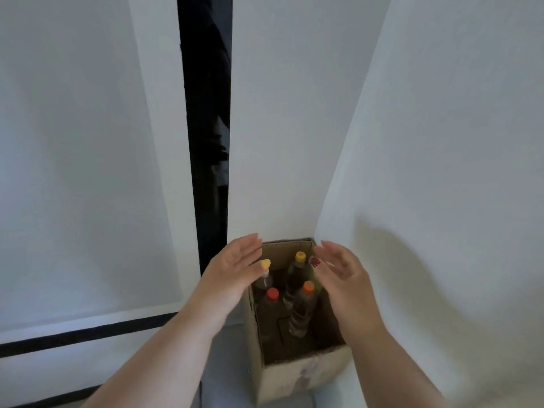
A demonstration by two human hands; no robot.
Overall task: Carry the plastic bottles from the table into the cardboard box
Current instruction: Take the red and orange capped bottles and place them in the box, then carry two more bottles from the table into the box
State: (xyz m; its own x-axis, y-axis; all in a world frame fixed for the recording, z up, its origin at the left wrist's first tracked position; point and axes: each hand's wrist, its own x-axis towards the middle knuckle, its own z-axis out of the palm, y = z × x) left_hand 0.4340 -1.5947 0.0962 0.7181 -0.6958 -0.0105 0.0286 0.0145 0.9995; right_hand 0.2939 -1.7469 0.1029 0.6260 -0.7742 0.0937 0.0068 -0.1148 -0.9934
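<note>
An open cardboard box (297, 376) stands on the floor in a wall corner. Several plastic bottles stand upright inside it: one with a yellow cap (265, 264) at the left, one with a yellow-orange cap (300, 256) at the back, one with a red cap (273, 294) and one with an orange cap (308, 286) nearer me. A red dotted cap (315, 262) shows at the right, by my right thumb. My left hand (235, 267) hovers over the box's left rim, palm inward, fingers apart, holding nothing. My right hand (343, 267) hovers over the right rim, also open.
White walls (441, 142) close in behind and to the right of the box. A dark vertical gap (207, 128) runs up the wall left of the box. A black strip (88, 334) crosses the lower left. The table is out of view.
</note>
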